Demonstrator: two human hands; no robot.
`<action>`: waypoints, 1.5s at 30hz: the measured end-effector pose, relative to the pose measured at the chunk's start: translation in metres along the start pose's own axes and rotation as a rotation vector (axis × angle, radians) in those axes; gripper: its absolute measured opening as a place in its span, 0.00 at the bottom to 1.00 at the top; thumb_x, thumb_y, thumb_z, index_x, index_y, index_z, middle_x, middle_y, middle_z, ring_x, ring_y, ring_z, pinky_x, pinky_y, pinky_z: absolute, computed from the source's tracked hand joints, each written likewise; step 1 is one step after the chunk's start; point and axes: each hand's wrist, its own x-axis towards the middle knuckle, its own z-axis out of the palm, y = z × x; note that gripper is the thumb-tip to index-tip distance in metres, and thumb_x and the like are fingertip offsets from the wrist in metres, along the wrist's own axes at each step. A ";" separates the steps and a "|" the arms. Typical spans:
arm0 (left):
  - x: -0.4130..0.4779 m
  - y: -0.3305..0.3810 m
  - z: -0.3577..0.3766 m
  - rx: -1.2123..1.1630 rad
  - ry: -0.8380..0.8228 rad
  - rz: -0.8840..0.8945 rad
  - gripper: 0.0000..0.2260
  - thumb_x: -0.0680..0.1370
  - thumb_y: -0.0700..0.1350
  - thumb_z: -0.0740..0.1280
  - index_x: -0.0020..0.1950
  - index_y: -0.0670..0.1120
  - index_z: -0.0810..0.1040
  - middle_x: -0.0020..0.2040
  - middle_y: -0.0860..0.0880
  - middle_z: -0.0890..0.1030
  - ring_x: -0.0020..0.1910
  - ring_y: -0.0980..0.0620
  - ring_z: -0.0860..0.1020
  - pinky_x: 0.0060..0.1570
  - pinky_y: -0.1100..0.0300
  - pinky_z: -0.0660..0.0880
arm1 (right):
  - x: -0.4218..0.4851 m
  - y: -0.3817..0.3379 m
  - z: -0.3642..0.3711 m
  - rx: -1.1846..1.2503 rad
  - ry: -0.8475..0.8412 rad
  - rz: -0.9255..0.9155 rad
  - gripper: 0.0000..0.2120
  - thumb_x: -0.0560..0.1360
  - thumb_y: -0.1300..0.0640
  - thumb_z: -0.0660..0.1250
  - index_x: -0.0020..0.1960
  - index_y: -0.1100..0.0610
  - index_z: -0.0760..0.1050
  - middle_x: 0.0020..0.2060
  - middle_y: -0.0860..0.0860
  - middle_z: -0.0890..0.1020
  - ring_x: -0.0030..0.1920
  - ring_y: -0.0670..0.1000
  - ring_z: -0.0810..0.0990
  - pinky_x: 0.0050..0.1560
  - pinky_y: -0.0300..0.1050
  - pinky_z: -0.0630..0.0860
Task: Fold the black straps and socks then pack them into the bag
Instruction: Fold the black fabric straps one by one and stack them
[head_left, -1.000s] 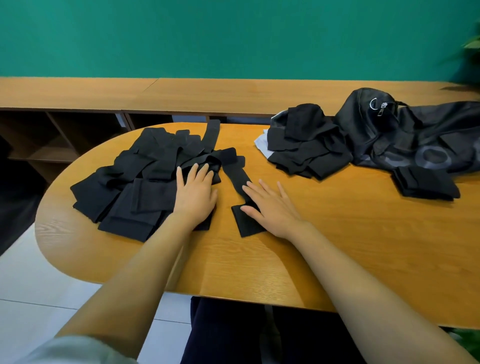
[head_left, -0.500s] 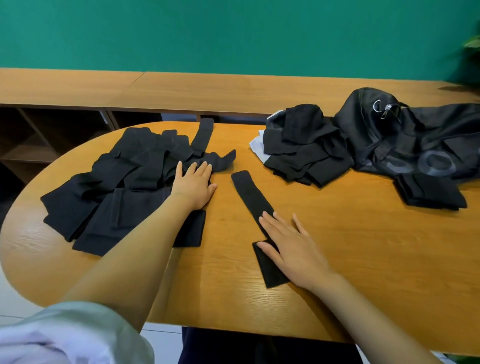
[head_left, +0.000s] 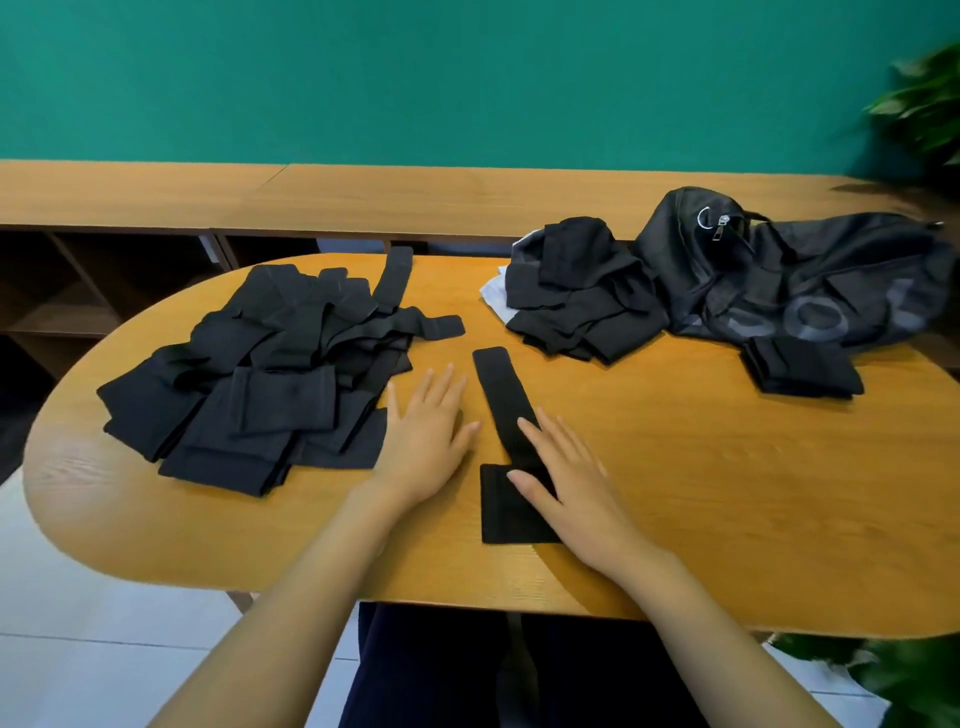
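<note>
While left hand (head_left: 427, 434) lies flat, right hand (head_left: 563, 475) presses strap (head_left: 501, 395).

Black straps (head_left: 249, 384) and black bag (head_left: 789, 280) with grey circles on orange-brown wood-grain table (head_left: 675, 509).

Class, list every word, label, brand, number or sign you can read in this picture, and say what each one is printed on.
"O O": two grey rings are all that reads of the large print on the black bag; folds hide the rest.
Zip pull: too small to read.
Pile of black straps, dark pile beside the bag, table: no text visible.
</note>
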 end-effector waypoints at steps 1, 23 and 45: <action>-0.015 0.005 0.001 -0.072 0.001 0.014 0.28 0.83 0.57 0.55 0.80 0.52 0.50 0.80 0.53 0.51 0.79 0.53 0.45 0.74 0.43 0.35 | -0.008 0.006 -0.001 0.022 0.030 0.003 0.32 0.78 0.34 0.49 0.79 0.42 0.49 0.78 0.39 0.48 0.77 0.41 0.42 0.78 0.47 0.46; -0.125 0.024 0.034 -0.135 0.182 0.340 0.20 0.80 0.58 0.56 0.59 0.51 0.82 0.62 0.54 0.80 0.66 0.54 0.74 0.73 0.55 0.54 | -0.084 0.021 0.021 -0.198 0.110 -0.169 0.32 0.75 0.29 0.43 0.73 0.39 0.64 0.74 0.36 0.61 0.76 0.39 0.47 0.74 0.47 0.29; -0.138 0.038 0.045 -0.347 0.354 0.187 0.21 0.76 0.59 0.65 0.66 0.52 0.75 0.55 0.59 0.81 0.61 0.64 0.73 0.72 0.58 0.56 | -0.077 0.012 0.033 -0.121 0.528 -0.243 0.15 0.78 0.46 0.61 0.53 0.51 0.83 0.44 0.44 0.82 0.52 0.42 0.75 0.72 0.54 0.59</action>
